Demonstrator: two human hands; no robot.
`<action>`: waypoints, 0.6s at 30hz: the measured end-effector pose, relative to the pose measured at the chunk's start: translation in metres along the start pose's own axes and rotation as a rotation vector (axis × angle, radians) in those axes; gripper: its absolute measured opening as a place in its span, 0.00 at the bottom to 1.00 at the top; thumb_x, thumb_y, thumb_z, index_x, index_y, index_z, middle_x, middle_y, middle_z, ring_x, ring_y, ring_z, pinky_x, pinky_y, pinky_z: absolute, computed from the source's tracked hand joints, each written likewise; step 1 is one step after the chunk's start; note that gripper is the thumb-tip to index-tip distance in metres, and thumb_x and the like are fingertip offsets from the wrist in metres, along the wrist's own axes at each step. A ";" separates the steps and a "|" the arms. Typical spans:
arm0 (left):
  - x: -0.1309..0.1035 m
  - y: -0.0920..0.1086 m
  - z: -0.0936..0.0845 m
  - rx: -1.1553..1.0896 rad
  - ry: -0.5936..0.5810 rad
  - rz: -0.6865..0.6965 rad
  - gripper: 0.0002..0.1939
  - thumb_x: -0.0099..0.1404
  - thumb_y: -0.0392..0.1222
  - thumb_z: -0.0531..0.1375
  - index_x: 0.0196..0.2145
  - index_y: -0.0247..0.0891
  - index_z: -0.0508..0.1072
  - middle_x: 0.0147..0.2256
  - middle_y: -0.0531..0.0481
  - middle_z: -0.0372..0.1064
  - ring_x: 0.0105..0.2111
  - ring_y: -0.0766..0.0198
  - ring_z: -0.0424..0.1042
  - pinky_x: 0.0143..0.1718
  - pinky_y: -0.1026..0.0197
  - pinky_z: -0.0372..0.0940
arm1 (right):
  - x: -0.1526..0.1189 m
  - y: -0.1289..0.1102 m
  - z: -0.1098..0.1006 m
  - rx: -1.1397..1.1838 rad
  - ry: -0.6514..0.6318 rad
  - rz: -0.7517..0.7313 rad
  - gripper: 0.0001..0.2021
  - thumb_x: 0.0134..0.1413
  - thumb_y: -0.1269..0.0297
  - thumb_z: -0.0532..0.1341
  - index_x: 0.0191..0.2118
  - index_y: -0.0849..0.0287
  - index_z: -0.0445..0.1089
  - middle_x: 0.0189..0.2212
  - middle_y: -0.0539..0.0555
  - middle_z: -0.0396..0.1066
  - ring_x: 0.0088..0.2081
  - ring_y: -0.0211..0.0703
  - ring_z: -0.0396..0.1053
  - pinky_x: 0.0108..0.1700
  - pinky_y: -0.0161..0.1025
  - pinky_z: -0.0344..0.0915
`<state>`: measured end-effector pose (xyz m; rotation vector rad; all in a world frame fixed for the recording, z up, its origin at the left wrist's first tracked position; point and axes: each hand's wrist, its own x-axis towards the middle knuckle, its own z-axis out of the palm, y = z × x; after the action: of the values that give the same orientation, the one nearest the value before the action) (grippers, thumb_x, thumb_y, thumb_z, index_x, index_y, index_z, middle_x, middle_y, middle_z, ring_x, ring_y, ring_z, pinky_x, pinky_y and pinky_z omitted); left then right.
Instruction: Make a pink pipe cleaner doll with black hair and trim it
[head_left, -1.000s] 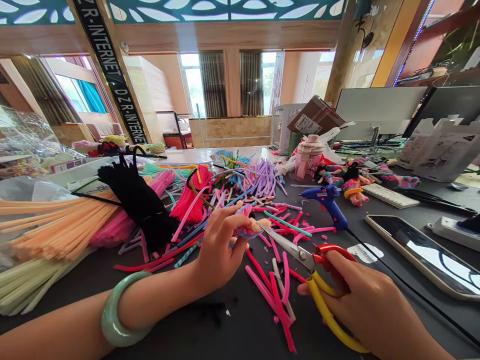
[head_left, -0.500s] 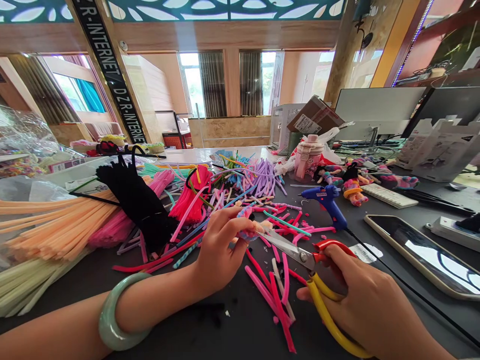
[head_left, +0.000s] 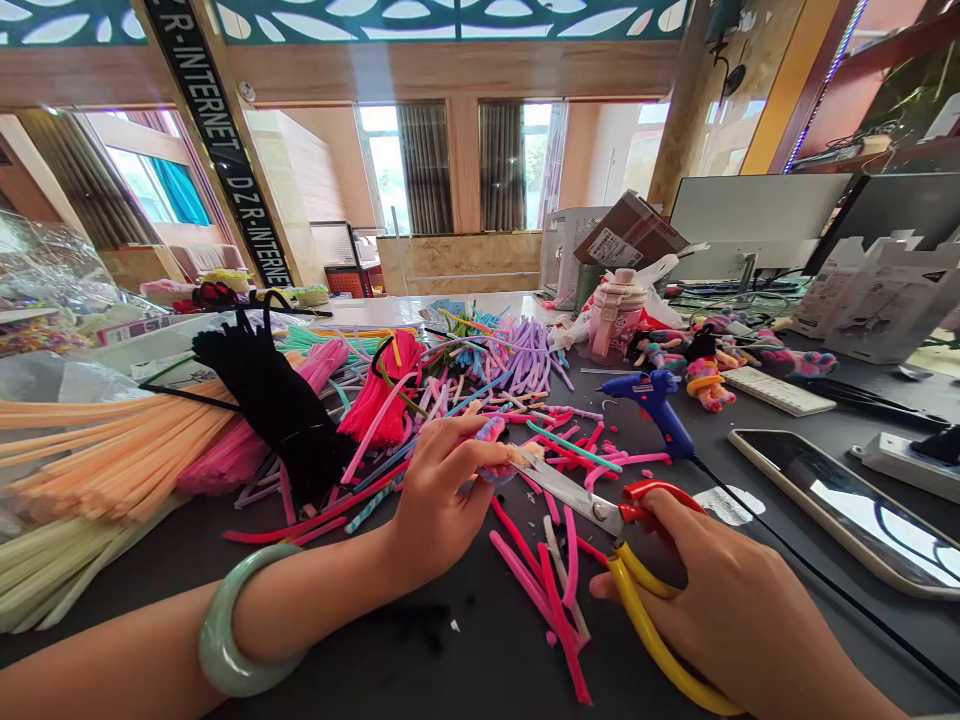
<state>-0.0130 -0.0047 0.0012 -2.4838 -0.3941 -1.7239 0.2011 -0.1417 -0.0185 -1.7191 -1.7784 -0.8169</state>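
Observation:
My left hand (head_left: 446,500), with a green bangle (head_left: 244,620) on its wrist, pinches a small fuzzy piece (head_left: 493,450) in pink, blue and peach. My right hand (head_left: 739,580) grips scissors (head_left: 577,500) with one red and one yellow handle. The scissor tips touch or nearly touch the peach end of the piece; the exact contact is too small to tell. Below the blades, pink and red pipe cleaner lengths (head_left: 559,620) lie on the dark table (head_left: 450,670).
Bundles of peach (head_left: 112,460), black (head_left: 281,410) and red (head_left: 394,390) pipe cleaners lie left and centre. A blue glue gun (head_left: 656,405), its cable, a phone (head_left: 847,510), a pink bottle (head_left: 615,315) and small fuzzy dolls (head_left: 709,380) are on the right.
The scissors and my right hand have shifted slightly left, and the blades look a little closer together. My left hand still holds the fuzzy piece, which has turned slightly.

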 end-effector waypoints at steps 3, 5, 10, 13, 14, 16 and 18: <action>0.000 0.000 0.000 -0.001 -0.014 0.002 0.14 0.61 0.25 0.60 0.39 0.42 0.74 0.40 0.44 0.75 0.43 0.56 0.77 0.43 0.55 0.73 | 0.000 0.000 0.000 0.012 -0.003 -0.006 0.17 0.55 0.42 0.56 0.33 0.52 0.64 0.16 0.47 0.68 0.16 0.43 0.68 0.18 0.37 0.57; 0.000 -0.001 0.000 -0.013 -0.019 0.001 0.14 0.61 0.25 0.60 0.39 0.42 0.74 0.40 0.45 0.76 0.43 0.56 0.77 0.42 0.55 0.73 | 0.001 0.000 0.000 0.014 -0.005 -0.008 0.17 0.55 0.43 0.57 0.33 0.52 0.64 0.16 0.46 0.68 0.16 0.44 0.68 0.18 0.37 0.57; 0.000 -0.002 0.002 -0.092 -0.019 -0.006 0.14 0.59 0.24 0.61 0.38 0.42 0.74 0.39 0.45 0.76 0.43 0.55 0.78 0.46 0.52 0.74 | -0.002 0.000 0.002 0.045 -0.043 0.013 0.14 0.53 0.47 0.59 0.34 0.52 0.64 0.18 0.46 0.70 0.17 0.44 0.69 0.19 0.37 0.58; -0.001 -0.002 0.002 -0.144 -0.027 -0.021 0.15 0.59 0.24 0.62 0.38 0.42 0.73 0.38 0.45 0.77 0.44 0.56 0.78 0.48 0.51 0.74 | -0.004 0.001 0.005 0.060 -0.053 0.035 0.17 0.51 0.44 0.60 0.36 0.53 0.65 0.19 0.48 0.72 0.18 0.45 0.70 0.20 0.37 0.60; -0.001 -0.002 0.002 -0.148 -0.027 -0.024 0.15 0.59 0.24 0.62 0.38 0.42 0.73 0.38 0.45 0.77 0.44 0.55 0.78 0.48 0.52 0.75 | -0.005 0.001 0.005 0.065 -0.054 0.037 0.18 0.51 0.43 0.60 0.36 0.53 0.65 0.19 0.48 0.72 0.18 0.45 0.70 0.20 0.38 0.60; -0.001 -0.001 0.002 -0.140 -0.021 -0.029 0.14 0.59 0.24 0.62 0.38 0.42 0.73 0.39 0.44 0.77 0.45 0.55 0.78 0.47 0.52 0.75 | -0.005 0.002 0.006 0.076 -0.056 0.032 0.20 0.51 0.42 0.60 0.38 0.53 0.66 0.19 0.48 0.72 0.18 0.45 0.71 0.20 0.38 0.60; 0.000 0.000 0.002 -0.127 -0.018 -0.036 0.14 0.59 0.25 0.62 0.38 0.42 0.74 0.39 0.44 0.77 0.45 0.54 0.78 0.45 0.53 0.75 | -0.004 0.002 0.006 0.083 -0.053 0.024 0.21 0.51 0.40 0.60 0.37 0.53 0.65 0.19 0.47 0.72 0.18 0.45 0.70 0.20 0.38 0.60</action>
<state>-0.0116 -0.0043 0.0006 -2.5965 -0.3435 -1.7948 0.2038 -0.1399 -0.0257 -1.7190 -1.7976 -0.6833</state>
